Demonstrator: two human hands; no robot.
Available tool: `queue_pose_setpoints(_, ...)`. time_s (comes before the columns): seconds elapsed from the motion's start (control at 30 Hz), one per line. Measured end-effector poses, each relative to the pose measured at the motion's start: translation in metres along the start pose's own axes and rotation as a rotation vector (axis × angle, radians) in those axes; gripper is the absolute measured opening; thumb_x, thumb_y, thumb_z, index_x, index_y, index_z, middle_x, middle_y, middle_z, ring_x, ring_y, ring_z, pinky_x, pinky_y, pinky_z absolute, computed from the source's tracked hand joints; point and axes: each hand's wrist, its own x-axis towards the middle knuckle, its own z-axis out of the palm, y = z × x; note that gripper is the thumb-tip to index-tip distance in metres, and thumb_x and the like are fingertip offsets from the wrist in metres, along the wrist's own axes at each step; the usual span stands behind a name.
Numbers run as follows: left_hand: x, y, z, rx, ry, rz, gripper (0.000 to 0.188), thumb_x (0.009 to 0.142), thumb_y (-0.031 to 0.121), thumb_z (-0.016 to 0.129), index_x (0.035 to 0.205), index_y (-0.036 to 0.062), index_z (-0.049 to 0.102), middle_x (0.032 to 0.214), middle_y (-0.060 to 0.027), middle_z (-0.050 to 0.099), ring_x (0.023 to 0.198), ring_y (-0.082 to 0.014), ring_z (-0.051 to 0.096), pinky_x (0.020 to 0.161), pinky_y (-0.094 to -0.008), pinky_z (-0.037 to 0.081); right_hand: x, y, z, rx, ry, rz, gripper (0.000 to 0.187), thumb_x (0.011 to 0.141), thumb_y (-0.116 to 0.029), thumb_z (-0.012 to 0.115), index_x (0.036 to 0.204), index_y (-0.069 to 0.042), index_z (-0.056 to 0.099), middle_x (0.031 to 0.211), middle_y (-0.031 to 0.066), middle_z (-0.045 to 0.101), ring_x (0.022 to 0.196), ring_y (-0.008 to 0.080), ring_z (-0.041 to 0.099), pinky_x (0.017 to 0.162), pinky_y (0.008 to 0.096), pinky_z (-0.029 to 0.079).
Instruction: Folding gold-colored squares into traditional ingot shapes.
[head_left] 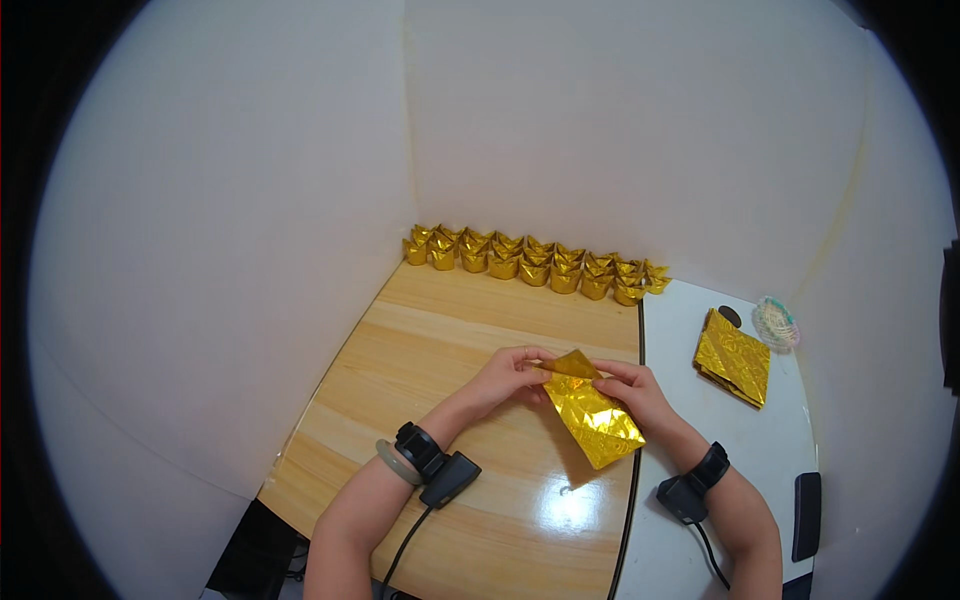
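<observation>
Between my two hands is a sheet of gold foil paper (592,415), held above the wooden table. Its far corner is folded over into a darker triangle, and the shiny lower part hangs toward me. My left hand (515,378) pinches the sheet at its left edge near the fold. On the opposite edge, my right hand (630,388) grips it with the thumb on top. Some fingertips of both hands are hidden behind the paper.
Folded gold paper ingots (535,270) stand in rows along the back wall. A stack of gold foil sheets (733,358) lies on the white surface at right, beside a dark round object (731,316) and a pale netted round item (776,323). White panels (620,130) enclose the table (440,350).
</observation>
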Motion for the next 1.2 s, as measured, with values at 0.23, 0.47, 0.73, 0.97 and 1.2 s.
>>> queue_pose_setpoints(0.23, 0.0, 0.007, 0.004, -0.229, 0.087, -0.003, 0.017, 0.087, 0.01, 0.054, 0.1, 0.0003, 0.06, 0.092, -0.0071, 0.062, 0.08, -0.0116, 0.061, 0.069, -0.0237, 0.052, 0.001, 0.009, -0.018, -0.127, -0.143, -0.12, 0.022, 0.085, -0.004, 0.053, 0.104, 0.002, 0.062, 0.09, 0.0049, 0.064, 0.079, 0.0083, 0.059, 0.069, 0.0195, 0.047)
queue_pose_setpoints(0.47, 0.007, -0.022, -0.015, 0.699, 0.299, 0.283, 0.008, 0.075, 0.012, 0.062, 0.079, 0.0084, 0.067, 0.079, -0.0044, 0.061, 0.079, -0.0197, 0.057, 0.07, -0.0296, 0.048, 0.005, 0.013, -0.013, -0.465, -0.01, 0.069, 0.019, 0.081, -0.011, 0.06, 0.099, -0.004, 0.062, 0.091, 0.0048, 0.06, 0.081, 0.0111, 0.055, 0.073, 0.0222, 0.044)
queue_pose_setpoints(0.73, 0.0, -0.005, -0.005, 1.032, 0.356, 0.217, 0.01, 0.068, 0.015, 0.066, 0.078, 0.0127, 0.068, 0.087, -0.0021, 0.058, 0.093, -0.0231, 0.047, 0.082, -0.0317, 0.043, -0.006, -0.004, -0.005, -1.026, -0.221, -0.524, 0.036, 0.072, -0.02, 0.067, 0.105, -0.008, 0.058, 0.11, 0.0134, 0.05, 0.105, 0.0287, 0.047, 0.09, 0.0353, 0.041)
queue_pose_setpoints(0.97, 0.004, -0.018, -0.01, 1.022, 0.299, 0.404, 0.016, 0.067, 0.013, 0.067, 0.082, 0.0185, 0.069, 0.097, -0.0035, 0.053, 0.1, -0.0258, 0.042, 0.091, -0.0352, 0.035, -0.005, 0.001, -0.015, -1.069, -0.193, -0.366, 0.043, 0.073, -0.027, 0.071, 0.108, -0.007, 0.057, 0.1, 0.0119, 0.058, 0.093, 0.0245, 0.056, 0.079, 0.0334, 0.047)
queue_pose_setpoints(1.2, 0.001, -0.013, -0.005, 1.002, 0.087, 0.37, 0.013, 0.069, 0.015, 0.07, 0.081, 0.02, 0.069, 0.095, -0.0024, 0.053, 0.099, -0.0229, 0.044, 0.09, -0.0345, 0.034, 0.001, 0.002, -0.01, -0.767, 0.016, 0.01, 0.03, 0.077, -0.019, 0.066, 0.102, -0.005, 0.06, 0.094, 0.0111, 0.058, 0.09, 0.0258, 0.056, 0.076, 0.035, 0.047)
